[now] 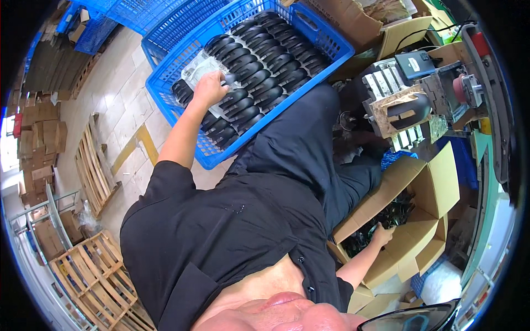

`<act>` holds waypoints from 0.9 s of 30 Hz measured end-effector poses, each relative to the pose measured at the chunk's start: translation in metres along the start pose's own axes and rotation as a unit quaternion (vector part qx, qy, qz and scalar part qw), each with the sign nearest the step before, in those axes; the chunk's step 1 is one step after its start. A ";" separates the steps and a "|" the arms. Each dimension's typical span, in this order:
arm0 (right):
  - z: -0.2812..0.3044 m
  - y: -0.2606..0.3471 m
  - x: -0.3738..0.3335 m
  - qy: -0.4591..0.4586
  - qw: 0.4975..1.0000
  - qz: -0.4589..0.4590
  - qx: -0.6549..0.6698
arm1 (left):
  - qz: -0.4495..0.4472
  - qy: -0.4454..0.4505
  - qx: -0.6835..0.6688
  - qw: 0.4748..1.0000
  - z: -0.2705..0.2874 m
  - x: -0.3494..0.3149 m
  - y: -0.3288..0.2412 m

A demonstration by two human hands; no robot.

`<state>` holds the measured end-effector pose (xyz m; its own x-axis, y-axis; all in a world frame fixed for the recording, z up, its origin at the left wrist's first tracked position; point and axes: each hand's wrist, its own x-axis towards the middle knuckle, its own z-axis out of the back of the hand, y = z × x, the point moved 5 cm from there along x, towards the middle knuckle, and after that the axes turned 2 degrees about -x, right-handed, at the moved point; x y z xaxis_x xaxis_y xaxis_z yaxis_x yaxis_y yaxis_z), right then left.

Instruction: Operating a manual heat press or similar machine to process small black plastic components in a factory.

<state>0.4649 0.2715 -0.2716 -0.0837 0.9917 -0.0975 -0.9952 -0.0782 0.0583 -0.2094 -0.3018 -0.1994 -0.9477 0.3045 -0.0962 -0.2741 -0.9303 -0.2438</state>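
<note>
My left hand (211,88) is over a blue plastic crate (207,160), fingers curled in beside a row of black curved shells (248,71). What its fingertips hold, if anything, cannot be made out. Under and beside that hand lies a crumpled clear plastic sheet (200,65). Off to the right, my right hand (382,236) reaches into an open cardboard box (422,237). Its fingers bend in among glossy dark pieces (395,212), which partly hide the tips. One black shell (409,113) sits on a fixture of the machine at the right.
A phone (415,65) lies on top of the machine's metal blocks (381,85). More blue crates (171,33) stand behind the loaded one. Wooden pallets (96,278) and stacked cartons (44,138) occupy the left side. An open carton (353,27) is beyond the crate.
</note>
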 end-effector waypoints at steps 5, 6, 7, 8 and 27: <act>-0.057 -0.031 -0.008 0.204 0.979 0.010 0.012 | -0.029 0.038 0.050 0.998 -0.021 0.004 0.006; -0.057 -0.028 -0.012 0.200 0.980 0.009 0.001 | -0.026 0.043 0.057 0.997 -0.023 0.005 0.007; -0.054 -0.022 -0.015 0.196 0.981 0.009 -0.010 | -0.023 0.048 0.065 0.996 -0.025 0.006 0.008; -0.050 -0.015 -0.019 0.192 0.981 0.009 -0.020 | -0.018 0.052 0.072 0.996 -0.026 0.007 0.009; -0.027 0.004 -0.025 0.165 0.978 0.086 -0.098 | -0.223 -0.132 -0.043 0.965 0.009 -0.053 -0.132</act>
<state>0.4616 0.2432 -0.2962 -0.2299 0.8777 -0.4204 -0.9529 -0.2908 -0.0860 -0.1244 -0.1971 -0.1539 -0.7499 0.5979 0.2832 -0.6610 -0.6948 -0.2836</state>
